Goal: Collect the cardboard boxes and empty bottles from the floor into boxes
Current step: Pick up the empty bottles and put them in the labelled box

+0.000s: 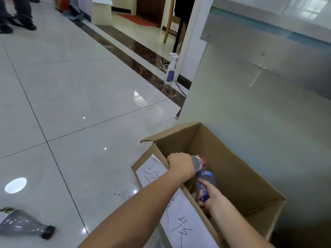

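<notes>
A white paper sheet [179,219] stuck on the outer wall of the cardboard box [232,167] carries large handwritten black characters; a forearm hides some of them, and the rest are too loosely drawn to read for certain. The spray bottle [171,72] has a dark blue label with print too small to read. The red-labelled bottle [201,161], the blue-labelled bottle [206,179] and the green-labelled bottle [23,224] on the floor show no legible words
</notes>
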### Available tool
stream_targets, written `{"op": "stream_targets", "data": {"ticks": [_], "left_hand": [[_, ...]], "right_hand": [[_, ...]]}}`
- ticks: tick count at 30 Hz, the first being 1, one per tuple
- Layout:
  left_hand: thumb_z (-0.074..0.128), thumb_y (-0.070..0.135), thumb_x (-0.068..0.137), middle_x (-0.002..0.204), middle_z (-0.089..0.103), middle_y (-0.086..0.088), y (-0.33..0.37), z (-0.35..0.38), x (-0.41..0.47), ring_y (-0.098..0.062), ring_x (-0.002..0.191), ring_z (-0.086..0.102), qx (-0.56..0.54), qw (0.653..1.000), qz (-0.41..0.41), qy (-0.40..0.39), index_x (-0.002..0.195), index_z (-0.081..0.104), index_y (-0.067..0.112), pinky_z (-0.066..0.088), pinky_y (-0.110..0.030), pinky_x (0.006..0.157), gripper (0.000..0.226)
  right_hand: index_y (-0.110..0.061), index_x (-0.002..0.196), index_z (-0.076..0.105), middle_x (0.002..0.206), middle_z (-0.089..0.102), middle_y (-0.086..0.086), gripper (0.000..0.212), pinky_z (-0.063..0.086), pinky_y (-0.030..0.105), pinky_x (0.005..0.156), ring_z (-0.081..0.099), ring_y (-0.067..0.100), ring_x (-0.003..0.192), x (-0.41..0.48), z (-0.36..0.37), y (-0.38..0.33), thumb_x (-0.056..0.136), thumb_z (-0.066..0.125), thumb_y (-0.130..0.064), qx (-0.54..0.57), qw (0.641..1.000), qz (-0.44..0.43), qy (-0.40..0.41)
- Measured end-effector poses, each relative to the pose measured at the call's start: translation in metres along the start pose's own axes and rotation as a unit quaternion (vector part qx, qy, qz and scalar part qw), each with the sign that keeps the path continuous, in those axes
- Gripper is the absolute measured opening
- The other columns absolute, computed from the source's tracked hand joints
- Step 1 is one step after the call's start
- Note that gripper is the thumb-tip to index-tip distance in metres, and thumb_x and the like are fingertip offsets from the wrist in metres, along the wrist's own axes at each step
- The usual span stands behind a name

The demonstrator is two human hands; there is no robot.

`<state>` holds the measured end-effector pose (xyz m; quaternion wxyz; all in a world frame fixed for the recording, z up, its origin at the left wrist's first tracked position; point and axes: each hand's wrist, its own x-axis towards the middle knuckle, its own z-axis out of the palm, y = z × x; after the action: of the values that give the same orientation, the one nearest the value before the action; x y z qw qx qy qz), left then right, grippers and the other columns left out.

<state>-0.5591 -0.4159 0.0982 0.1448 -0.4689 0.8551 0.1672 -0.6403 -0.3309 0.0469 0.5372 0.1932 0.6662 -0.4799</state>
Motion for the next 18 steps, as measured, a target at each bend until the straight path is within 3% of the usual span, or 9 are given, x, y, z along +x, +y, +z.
{"op": "stream_targets", "data": {"ticks": [5, 7, 10, 13, 15, 17, 18], "left_hand": [[0.050, 0.020, 0.096, 0.136, 0.050, -0.009, 0.003, 0.014, 0.021, -0.027, 0.126, 0.048, 0.013, 0.999, 0.013, -0.050, 0.136, 0.046, 0.011, 0.041, -0.036, 0.100, 0.041], [0.049, 0.022, 0.096, 0.142, 0.043, -0.011, 0.003, 0.017, 0.027, -0.031, 0.132, 0.037, 0.013, 0.997, 0.006, -0.078, 0.142, 0.038, 0.010, 0.036, -0.041, 0.105, 0.049], [0.050, 0.029, 0.093, 0.140, 0.043, -0.013, 0.001, 0.020, 0.033, -0.030, 0.128, 0.032, 0.049, 0.995, 0.007, -0.081, 0.140, 0.040, 0.012, 0.032, -0.044, 0.105, 0.051], [0.059, 0.028, 0.089, 0.137, 0.044, -0.016, -0.003, 0.020, 0.031, -0.030, 0.126, 0.035, 0.040, 0.998, 0.027, -0.031, 0.137, 0.044, 0.012, 0.033, -0.043, 0.103, 0.053], [0.062, 0.027, 0.087, 0.135, 0.045, -0.017, -0.005, 0.017, 0.027, -0.032, 0.125, 0.039, 0.019, 0.997, 0.064, 0.024, 0.135, 0.045, 0.010, 0.035, -0.044, 0.103, 0.054], [0.058, 0.025, 0.090, 0.131, 0.049, -0.017, -0.011, 0.011, 0.022, -0.032, 0.123, 0.043, -0.023, 0.990, 0.117, 0.080, 0.131, 0.046, 0.007, 0.038, -0.044, 0.100, 0.046], [0.053, 0.023, 0.093, 0.129, 0.051, -0.016, -0.017, 0.006, 0.019, -0.032, 0.122, 0.045, -0.042, 0.983, 0.144, 0.108, 0.129, 0.047, 0.007, 0.039, -0.043, 0.099, 0.040]], "right_hand": [[-0.006, 0.068, 0.043, 0.027, 0.041, 0.005, 0.034, 0.035, 0.010, 0.027, 0.034, 0.010, 0.013, 0.020, 0.017, 0.000, 0.087, 0.064, -0.026, 0.007, 0.999, -0.041, 0.008], [-0.007, 0.069, 0.044, 0.040, 0.047, 0.006, 0.034, 0.035, 0.010, 0.030, 0.038, 0.010, 0.017, 0.024, 0.023, 0.002, 0.091, 0.058, -0.030, -0.013, 0.998, -0.058, -0.002], [-0.004, 0.074, 0.048, 0.060, 0.048, 0.010, 0.042, 0.052, 0.021, 0.053, 0.048, 0.021, 0.039, 0.027, 0.034, 0.001, 0.097, 0.047, -0.039, -0.106, 0.993, -0.049, 0.014], [0.002, 0.090, 0.055, 0.060, 0.051, 0.011, 0.042, 0.043, 0.026, 0.047, 0.050, 0.023, 0.051, 0.025, 0.044, 0.000, 0.100, 0.042, -0.037, -0.334, 0.937, -0.074, 0.067], [0.000, 0.113, 0.058, 0.073, 0.052, 0.008, 0.035, 0.047, 0.030, 0.061, 0.053, 0.021, 0.069, 0.019, 0.047, -0.001, 0.103, 0.039, -0.027, -0.432, 0.888, -0.130, 0.092], [-0.005, 0.117, 0.058, 0.084, 0.058, 0.007, 0.038, 0.046, 0.033, 0.079, 0.058, 0.024, 0.088, 0.018, 0.049, -0.003, 0.105, 0.031, -0.028, -0.489, 0.852, -0.163, 0.092], [-0.004, 0.109, 0.060, 0.080, 0.057, 0.008, 0.042, 0.044, 0.030, 0.073, 0.057, 0.024, 0.082, 0.016, 0.050, -0.005, 0.104, 0.030, -0.033, -0.490, 0.850, -0.166, 0.100]]}}
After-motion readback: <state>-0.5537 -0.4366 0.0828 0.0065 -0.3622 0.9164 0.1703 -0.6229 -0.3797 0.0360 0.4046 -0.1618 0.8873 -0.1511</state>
